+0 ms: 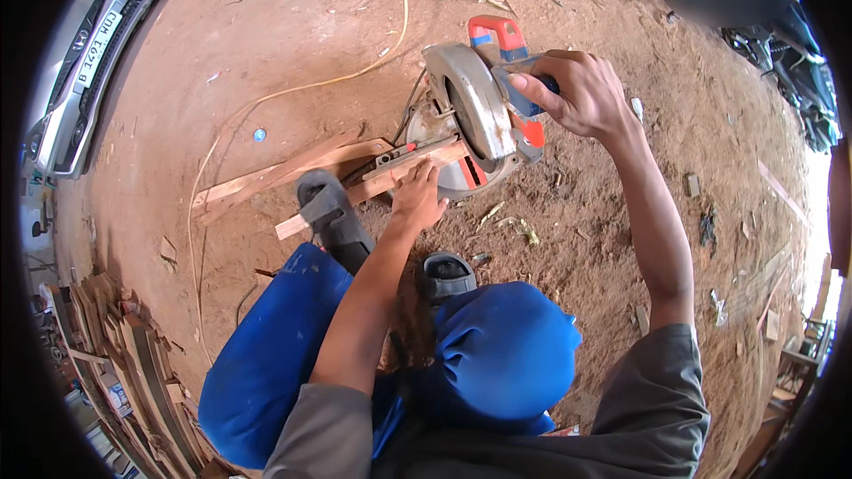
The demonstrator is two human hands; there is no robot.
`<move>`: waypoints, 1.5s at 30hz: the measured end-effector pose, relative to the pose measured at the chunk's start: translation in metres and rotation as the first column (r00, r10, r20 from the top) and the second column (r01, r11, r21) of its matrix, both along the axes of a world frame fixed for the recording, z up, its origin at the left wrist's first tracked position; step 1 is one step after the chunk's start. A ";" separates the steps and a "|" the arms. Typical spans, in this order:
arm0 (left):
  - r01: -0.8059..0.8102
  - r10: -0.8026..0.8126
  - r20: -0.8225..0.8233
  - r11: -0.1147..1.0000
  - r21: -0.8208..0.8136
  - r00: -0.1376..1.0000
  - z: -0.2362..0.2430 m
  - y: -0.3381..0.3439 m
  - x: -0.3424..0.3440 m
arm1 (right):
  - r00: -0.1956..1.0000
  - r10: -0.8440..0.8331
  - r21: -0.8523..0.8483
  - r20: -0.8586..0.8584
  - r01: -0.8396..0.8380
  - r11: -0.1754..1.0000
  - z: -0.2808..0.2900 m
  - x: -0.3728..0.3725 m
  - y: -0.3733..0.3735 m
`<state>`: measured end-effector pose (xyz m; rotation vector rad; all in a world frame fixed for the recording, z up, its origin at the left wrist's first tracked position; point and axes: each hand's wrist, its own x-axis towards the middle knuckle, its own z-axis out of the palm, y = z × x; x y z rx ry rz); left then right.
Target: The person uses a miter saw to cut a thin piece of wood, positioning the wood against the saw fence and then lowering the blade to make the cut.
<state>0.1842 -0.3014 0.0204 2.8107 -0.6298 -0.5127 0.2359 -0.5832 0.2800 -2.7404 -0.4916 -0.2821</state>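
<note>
Squatting low over the dirt floor (302, 31), at work on the saw (490, 124). Presses wood (382, 183) down on the base (451, 181) with left hand (417, 197), open and flat, fingers laid across the top face, thumb stretched out to the near side. Grips the handle (552, 84) with right hand (581, 93), fingers closed round it, arm reaching well forward. Location of wood: across the base, right end just beside the grey guard (477, 93), left end running out over dirt beyond left sandal (321, 197). Cannot tell sandal pinning wood from sandal merely standing in front of it. Judged step: a crosscut in hand, wood placed and held, saw head under control. Cannot tell blade in the cut from blade poised above, nor spinning from still; hidden behind guard. Judged needs of the next move: firm, even pressure from left hand, no creep of wood, fingertips well out of the blade's line; straight, unhurried push down with right; full stop of blade before shifting wood. Possible trouble: long left end rocking, or wood twisting under a light hold. Also noted: loose strips (266, 175) lying left of saw, yellow cord (306, 88) curving past beyond.
</note>
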 end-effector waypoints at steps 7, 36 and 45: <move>0.051 -0.044 -0.086 0.996 0.078 0.995 0.011 -0.014 0.012 | 1.000 -0.010 -0.009 0.019 0.010 1.000 -0.014 0.006 -0.003; 0.008 -0.017 0.045 0.980 0.201 0.999 -0.004 -0.032 0.008 | 0.996 -0.083 -0.036 -0.021 0.082 0.996 0.001 -0.002 0.012; 0.055 -0.041 -0.076 0.979 0.194 0.996 0.007 -0.032 0.022 | 0.994 -0.109 -0.032 -0.029 0.108 0.994 -0.001 0.002 0.008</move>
